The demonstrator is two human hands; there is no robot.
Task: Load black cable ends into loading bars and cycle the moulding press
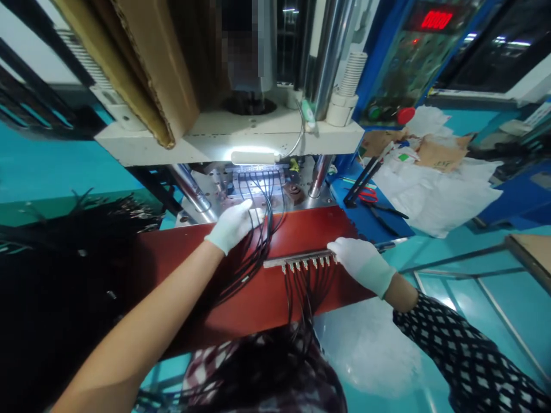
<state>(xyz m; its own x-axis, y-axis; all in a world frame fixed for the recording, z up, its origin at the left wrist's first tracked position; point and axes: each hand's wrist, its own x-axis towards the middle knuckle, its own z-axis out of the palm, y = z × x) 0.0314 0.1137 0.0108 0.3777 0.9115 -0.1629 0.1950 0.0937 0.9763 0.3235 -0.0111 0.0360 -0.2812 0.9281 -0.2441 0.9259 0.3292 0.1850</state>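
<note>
Cables [268, 221], thin and black, run in a loose bundle from a brightly lit grey metal mould [257, 186] down over a smooth red-brown table [172, 298]. The left hand [235, 226], in a white knitted glove, touches this bundle, thumb raised and fingers among the strands; whether its grip is pressed together on any of them, I cannot tell. The right hand [359, 261], gloved likewise, has its grip pinching the right end of a slim grey metal bar [297, 258], which stretches over the table just right of the bundle. Small shiny metal connectors [305, 265] jut in a row from the bar's near edge, black leads [288, 298] trailing from them toward the table's near side. Above the mould, a white tube lamp [253, 158] glows along the front of a cream-coloured press plate [193, 146]. Red-handled pliers [368, 195] lie farther right, near crumpled white plastic bags [447, 195].
</note>
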